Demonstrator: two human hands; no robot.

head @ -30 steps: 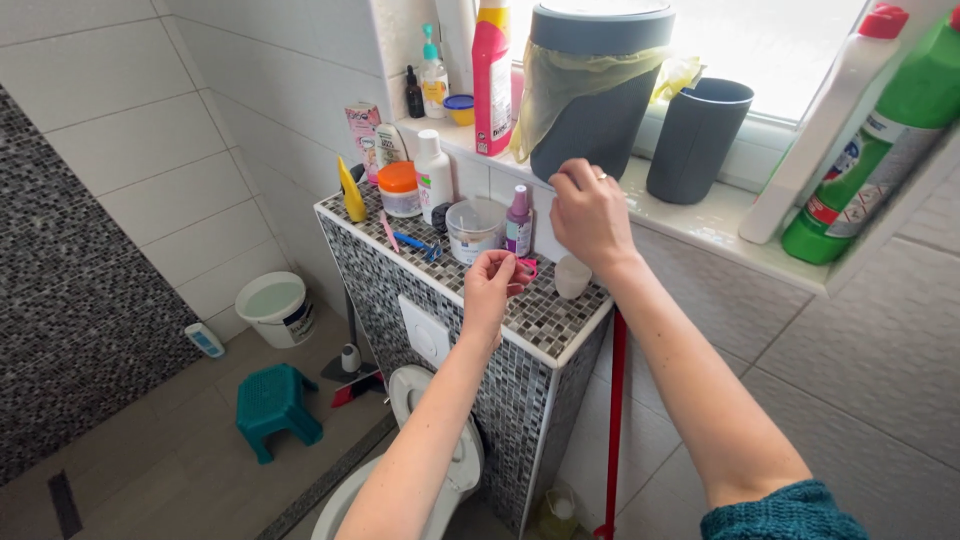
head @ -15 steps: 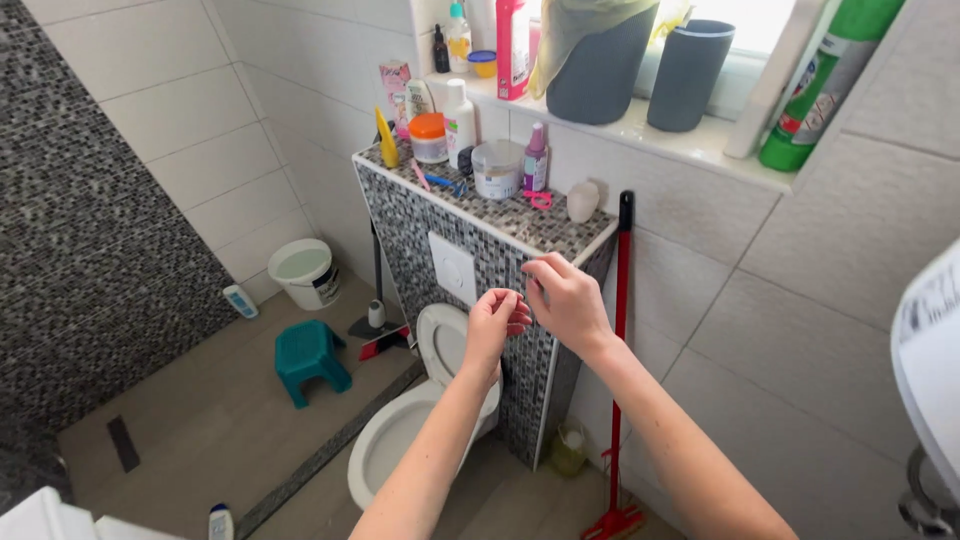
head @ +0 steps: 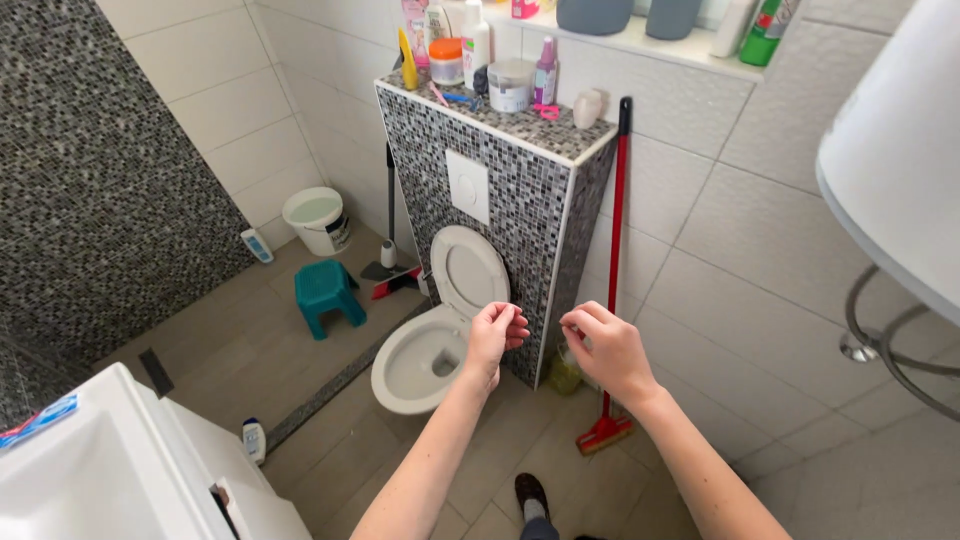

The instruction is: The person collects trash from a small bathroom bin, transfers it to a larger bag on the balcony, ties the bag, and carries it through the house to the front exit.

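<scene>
both hands up in front of the body, near each other but not touching. left hand (head: 494, 335) fingers curled in, thumb and fingertips pinched narrow; whatever is in the pinch is too small to tell. right hand (head: 605, 348) just beside it, fingers also bunched toward the thumb, narrow, cannot tell if it holds anything.

just beyond and below the left hand: white toilet (head: 432, 340) with the seat and lid up, bowl open. behind the hands, the mosaic-tiled cistern box (head: 520, 200) with a white flush plate (head: 468, 185). on top of the box, well above the hands: bottles, an orange-lidded jar (head: 446, 62), a white tub (head: 511, 85), a small purple bottle (head: 546, 72), a pink clip (head: 546, 111). red-handled broom (head: 612, 270) leans on the wall just past the right hand, its head on the floor below that hand.

far to the left of the hands: teal step stool (head: 326, 293), white bucket (head: 318, 220), toilet brush (head: 388, 250). a white sink cabinet (head: 120, 470) low left of the arms, white basin (head: 895, 150) right of the right hand. a dark shoe (head: 530, 495) below the hands.
</scene>
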